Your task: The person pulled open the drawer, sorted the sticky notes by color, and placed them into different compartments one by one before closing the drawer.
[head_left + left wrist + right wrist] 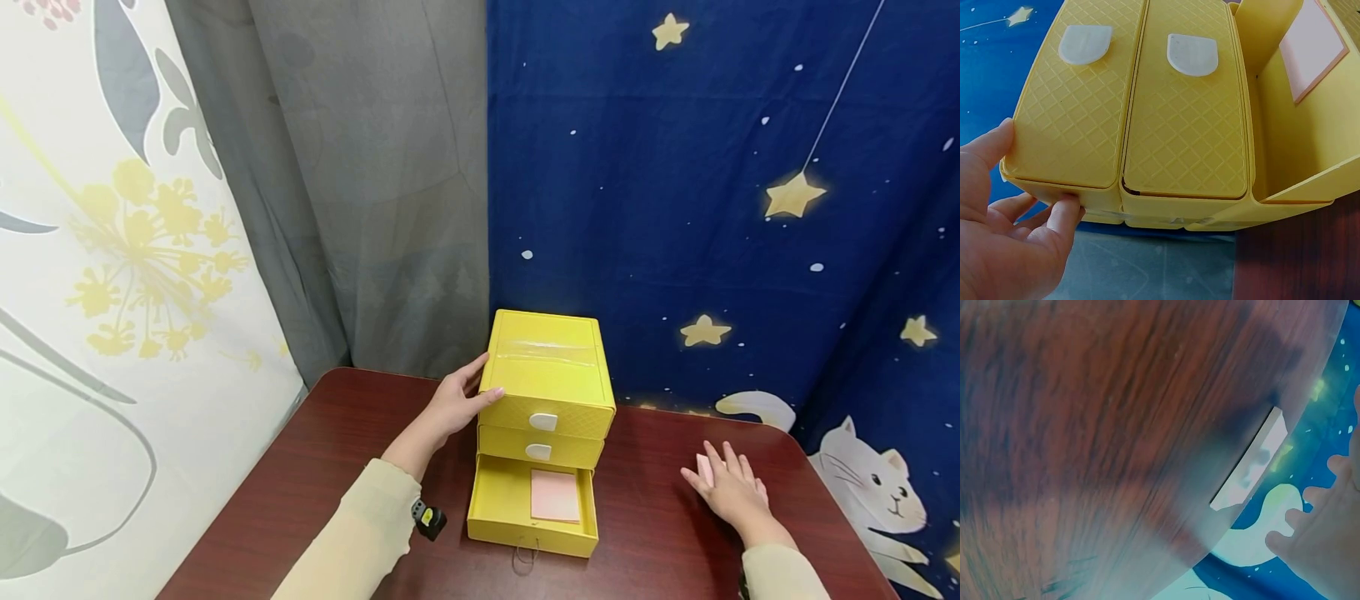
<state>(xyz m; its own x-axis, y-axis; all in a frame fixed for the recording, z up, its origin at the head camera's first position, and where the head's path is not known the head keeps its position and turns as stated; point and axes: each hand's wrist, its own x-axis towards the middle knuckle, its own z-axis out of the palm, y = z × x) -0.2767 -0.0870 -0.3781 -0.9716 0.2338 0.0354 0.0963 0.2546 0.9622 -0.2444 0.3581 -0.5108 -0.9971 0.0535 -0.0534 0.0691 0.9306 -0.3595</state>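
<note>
A yellow drawer box point(551, 358) with three drawers stands on the table. Its bottom drawer point(495, 492) is pulled out and holds a pad of pink sticky notes point(555, 495). My left hand point(453, 404) holds the box by its upper left corner, with the thumb point(997, 140) at the front upper edge and curled fingers point(1063, 215) against the side. Over to the right, my right hand point(735, 492) hovers with spread fingers over another pink sticky-note pad point(704, 470). In the right wrist view this pad point(1250, 462) lies on the table, apart from the fingers.
The dark red wooden table point(645, 517) carries the box. White tabs point(543, 422) mark the two closed drawers, and a thin loop point(525, 554) hangs from the pulled-out one. Grey and blue starry curtains point(637, 208) hang behind; a white floral one point(150, 333) is at left.
</note>
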